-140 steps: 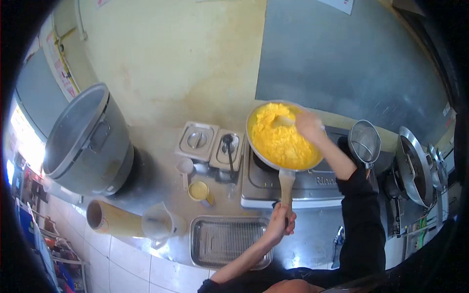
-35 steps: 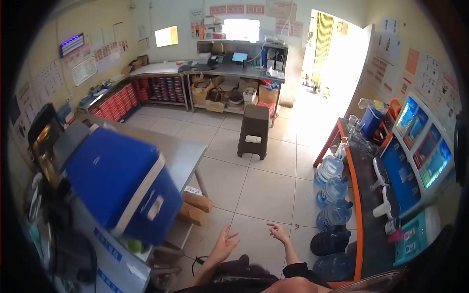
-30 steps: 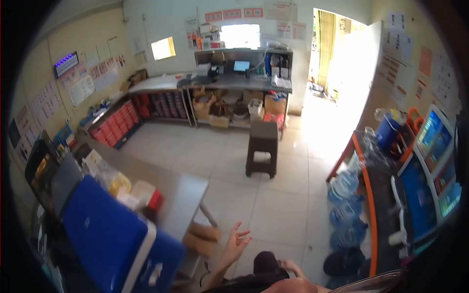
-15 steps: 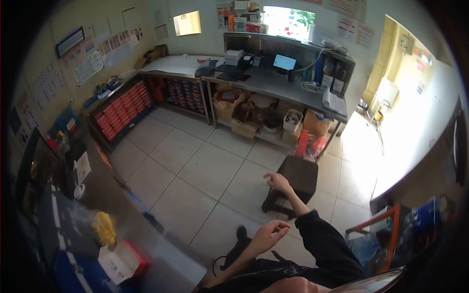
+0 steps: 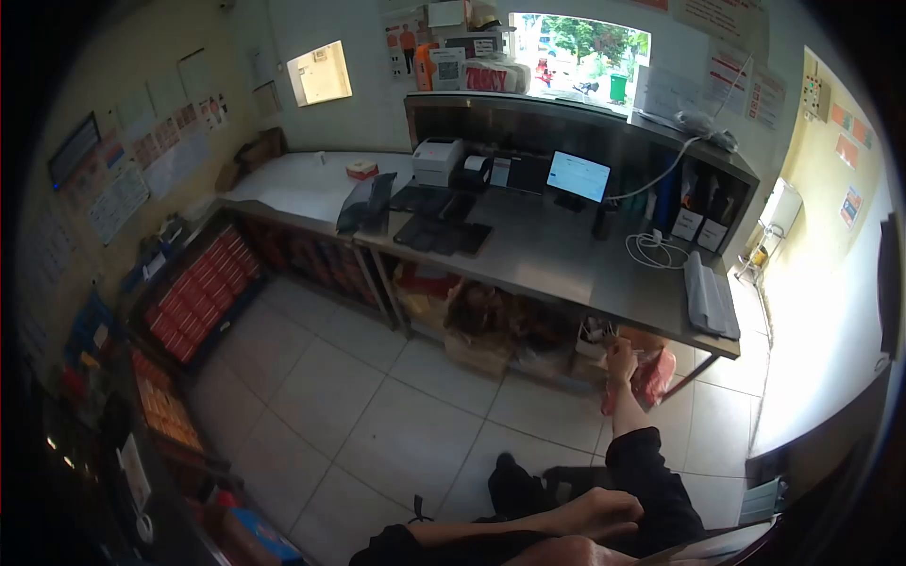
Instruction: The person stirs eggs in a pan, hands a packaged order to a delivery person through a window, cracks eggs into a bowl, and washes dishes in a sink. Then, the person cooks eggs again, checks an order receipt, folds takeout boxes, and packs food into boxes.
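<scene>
My right hand [image 5: 621, 360] reaches forward at the end of the outstretched arm, in front of the lower shelf of the metal desk. Its fingers look loosely parted, and nothing shows in them. Closest to it are a white basket [image 5: 593, 337] and a red plastic bag [image 5: 655, 377], just behind the hand in this view; whether it touches either I cannot tell. Across the front of my body lies my left hand [image 5: 604, 509], its fingers curled in with no object visible. A dark stool [image 5: 578, 474] is partly hidden by my arm and legs.
On the metal desk [image 5: 528, 247] stand a lit screen [image 5: 578, 176], a white printer [image 5: 437, 160] and a stack of papers [image 5: 708, 294]. Boxes and bags fill the shelf below. Red boxes [image 5: 203, 292] line a rack at left. Bright light enters through the right doorway.
The view has moved nearer the desk. My right hand has gone from above the stool to the front of the lower shelf. My left hand has come in across my body, fingers curled.
</scene>
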Tool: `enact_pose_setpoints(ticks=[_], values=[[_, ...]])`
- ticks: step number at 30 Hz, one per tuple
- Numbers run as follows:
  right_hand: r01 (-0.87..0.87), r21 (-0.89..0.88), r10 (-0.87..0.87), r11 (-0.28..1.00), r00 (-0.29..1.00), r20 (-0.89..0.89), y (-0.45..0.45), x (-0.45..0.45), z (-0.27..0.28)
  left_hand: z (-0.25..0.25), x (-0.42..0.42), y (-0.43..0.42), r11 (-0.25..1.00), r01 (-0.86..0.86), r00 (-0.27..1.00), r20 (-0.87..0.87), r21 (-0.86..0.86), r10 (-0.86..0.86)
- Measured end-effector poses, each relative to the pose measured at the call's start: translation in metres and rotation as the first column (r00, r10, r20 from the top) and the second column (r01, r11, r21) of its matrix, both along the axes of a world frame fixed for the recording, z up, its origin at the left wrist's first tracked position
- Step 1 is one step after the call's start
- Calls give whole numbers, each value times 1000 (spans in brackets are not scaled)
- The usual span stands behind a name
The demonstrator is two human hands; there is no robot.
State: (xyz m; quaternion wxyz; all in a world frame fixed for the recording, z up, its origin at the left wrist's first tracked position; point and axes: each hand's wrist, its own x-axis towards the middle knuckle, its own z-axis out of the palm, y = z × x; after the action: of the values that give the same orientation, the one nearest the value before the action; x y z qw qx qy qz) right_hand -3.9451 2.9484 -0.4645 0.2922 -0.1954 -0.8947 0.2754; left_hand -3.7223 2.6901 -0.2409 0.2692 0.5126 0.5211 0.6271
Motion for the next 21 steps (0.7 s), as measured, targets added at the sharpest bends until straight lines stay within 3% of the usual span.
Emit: enact_pose_setpoints(ticks=[1, 2, 4, 5, 7, 8, 9, 10, 11, 12, 14, 15, 17, 19, 21], values=[[34, 36, -31, 999, 996, -85, 7, -49, 0, 0, -43, -3, 988, 100, 994, 57, -121, -93], [69, 75, -57, 995, 985, -160, 13, -100, 8, -10, -82, -5, 987, 106, 993, 72, -124, -98], [33, -18, -36, 999, 984, -172, 7, -210, 12, -36, -171, -4, 990, 64, 965, 262, -125, -30], [-75, -66, 67, 995, 990, -126, -6, -258, 24, -48, -212, -8, 988, 68, 964, 265, -139, -29], [-255, -154, 255, 955, 967, -18, -48, -336, 37, -69, -279, -20, 966, -124, 921, 335, -225, 197], [-332, -173, 344, 927, 938, 43, -68, -370, 41, -78, -311, -32, 928, -134, 896, 358, -346, 263], [-421, -98, 429, 902, 899, 92, -85, -407, 36, -81, -340, -45, 930, -123, 889, 379, -345, 258], [-511, -24, 509, 859, 849, 141, -102, -447, 29, -83, -368, -60, 913, -224, 841, 405, -341, 358], [-622, 65, 596, 781, 771, 224, -119, -490, 24, -86, -398, -73, 882, -325, 782, 428, -342, 453], [-721, 139, 662, 678, 682, 310, -136, -532, 23, -92, -431, -85, 883, -322, 780, 433, -342, 452], [-736, 213, 630, 642, 665, 400, -174, -598, 49, -109, -497, -106, 775, -507, 627, 456, -376, 631], [-702, 245, 612, 669, 706, 356, -187, -635, 58, -116, -534, -113, 782, -496, 631, 461, -378, 623], [-647, 282, 560, 708, 758, 334, -203, -710, 85, -132, -608, -125, 730, -600, 516, 538, -328, 666], [-600, 291, 507, 745, 793, 337, -214, -780, 104, -156, -690, -137, 743, -585, 560, 500, -325, 660], [-498, 430, 352, 753, 857, 377, -216, -832, 99, -162, -753, -140, 643, -644, 592, 263, -415, 762]])
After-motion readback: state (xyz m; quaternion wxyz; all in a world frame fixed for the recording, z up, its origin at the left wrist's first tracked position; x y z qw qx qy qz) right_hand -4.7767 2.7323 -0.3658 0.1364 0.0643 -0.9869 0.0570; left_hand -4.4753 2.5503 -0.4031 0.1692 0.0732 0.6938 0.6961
